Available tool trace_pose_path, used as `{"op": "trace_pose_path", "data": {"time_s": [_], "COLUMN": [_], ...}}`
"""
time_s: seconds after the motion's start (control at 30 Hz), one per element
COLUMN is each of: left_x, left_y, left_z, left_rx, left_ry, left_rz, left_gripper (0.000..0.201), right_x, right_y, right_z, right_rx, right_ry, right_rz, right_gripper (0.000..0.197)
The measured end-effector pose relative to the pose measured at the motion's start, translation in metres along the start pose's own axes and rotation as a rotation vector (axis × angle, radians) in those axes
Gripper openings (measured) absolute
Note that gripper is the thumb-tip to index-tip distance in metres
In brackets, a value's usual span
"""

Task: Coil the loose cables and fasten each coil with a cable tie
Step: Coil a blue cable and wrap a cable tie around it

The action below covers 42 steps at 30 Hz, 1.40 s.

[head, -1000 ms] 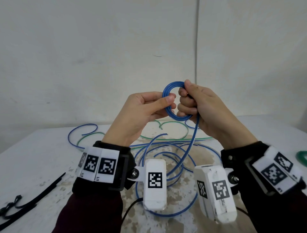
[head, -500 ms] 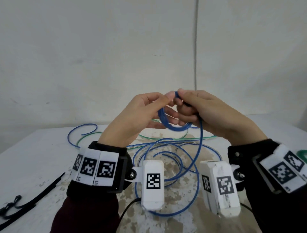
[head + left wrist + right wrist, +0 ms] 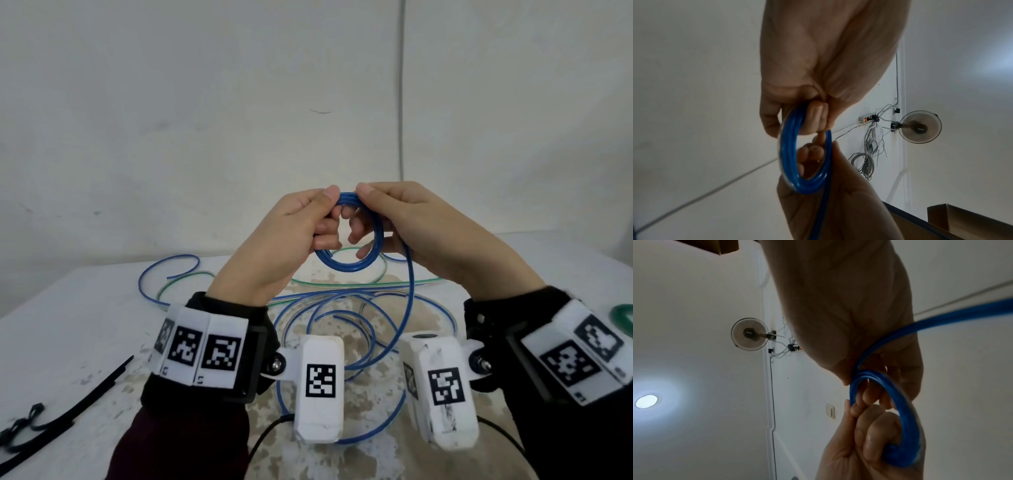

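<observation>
I hold a small coil of blue cable [image 3: 356,263] in the air above the table, between both hands. My left hand [image 3: 308,222] pinches its top left with thumb and fingers. My right hand [image 3: 380,212] pinches its top right, fingers curled through the ring. From the coil a loose blue strand [image 3: 407,291] drops to wide blue loops [image 3: 342,342] on the table. The coil [image 3: 797,162] shows in the left wrist view as a thick blue ring, and the coil [image 3: 898,418] likewise in the right wrist view. Black cable ties [image 3: 61,407] lie at the near left.
A green cable [image 3: 349,282] and more blue cable [image 3: 164,270] lie spread at the back of the stained white table [image 3: 85,325]. A green coil [image 3: 623,317] sits at the right edge. A white wall stands close behind the table.
Both hands dropped and came together, then rose slightly. The right hand laid another turn on the coil; both thumbs now meet at its top.
</observation>
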State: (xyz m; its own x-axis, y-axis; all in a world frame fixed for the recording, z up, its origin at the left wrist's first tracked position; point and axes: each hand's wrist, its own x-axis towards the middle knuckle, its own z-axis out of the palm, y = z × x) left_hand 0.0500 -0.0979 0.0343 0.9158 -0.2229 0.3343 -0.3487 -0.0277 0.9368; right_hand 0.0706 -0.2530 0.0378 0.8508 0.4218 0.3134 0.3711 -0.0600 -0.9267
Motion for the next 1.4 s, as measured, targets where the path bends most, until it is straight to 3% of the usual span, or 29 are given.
{"op": "trace_pose_path", "data": {"time_s": [0.23, 0.3, 0.43, 0.57, 0.87, 1.07, 1.23, 1.4], "left_x": [0.005, 0.006, 0.002, -0.003, 0.001, 0.005, 0.005, 0.002], "left_y": [-0.004, -0.004, -0.001, 0.000, 0.004, -0.001, -0.005, -0.007], "left_z": [0.005, 0.006, 0.000, -0.011, 0.002, 0.013, 0.001, -0.002], "left_rx": [-0.165, -0.184, -0.050, -0.025, -0.106, -0.162, 0.024, -0.017], "left_ry": [0.211, 0.162, -0.087, -0.174, 0.140, 0.205, 0.140, 0.152], "left_rz": [0.119, 0.098, 0.001, 0.020, 0.232, 0.325, 0.186, 0.128], "left_gripper": [0.037, 0.037, 0.034, 0.039, 0.030, 0.030, 0.008, 0.007], "right_x": [-0.001, -0.001, -0.004, -0.005, -0.005, -0.002, 0.000, 0.004], "right_y": [-0.003, -0.004, -0.006, -0.006, -0.009, -0.010, -0.008, -0.002], "right_z": [-0.003, -0.001, 0.000, 0.003, 0.003, 0.003, 0.000, 0.000], "right_rx": [0.235, 0.273, 0.091, -0.021, 0.182, 0.197, 0.192, 0.135], "right_ry": [-0.055, -0.053, -0.085, -0.086, -0.008, 0.062, 0.172, 0.196], "right_rz": [0.039, 0.026, 0.006, 0.013, -0.071, -0.154, -0.220, -0.198], "right_gripper": [0.040, 0.037, 0.035, 0.039, 0.043, 0.038, 0.038, 0.037]}}
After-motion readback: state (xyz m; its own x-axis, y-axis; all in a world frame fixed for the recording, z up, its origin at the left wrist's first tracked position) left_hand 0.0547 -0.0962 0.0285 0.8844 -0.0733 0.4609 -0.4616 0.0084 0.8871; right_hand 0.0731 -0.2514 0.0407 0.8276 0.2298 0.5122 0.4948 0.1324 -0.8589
